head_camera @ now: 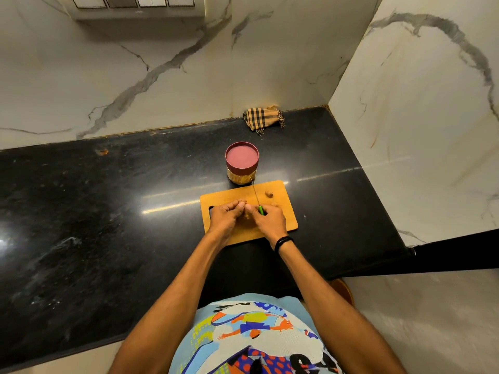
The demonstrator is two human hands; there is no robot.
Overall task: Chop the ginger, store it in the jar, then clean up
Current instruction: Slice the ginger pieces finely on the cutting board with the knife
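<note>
1. The right hand (270, 220) is clenched round a thin-bladed, green-handled knife (260, 210); the left hand (225, 215) pinches a small tan ginger knob (242, 203) just beside it, mid-frame
2. The fingertips lie close to the blade, so if the knob rolls, a slip may nick them
3. The blade tip nears the maroon-lidded clear jar (242, 164), lid on, just above the rectangular wooden chopping board (286, 211); a forward push could knock it
4. A second ginger lump (269, 194) sits at the board's upper right; open black stone counter (108, 198) lies to the left, and a marble wall closes in on the right
</note>
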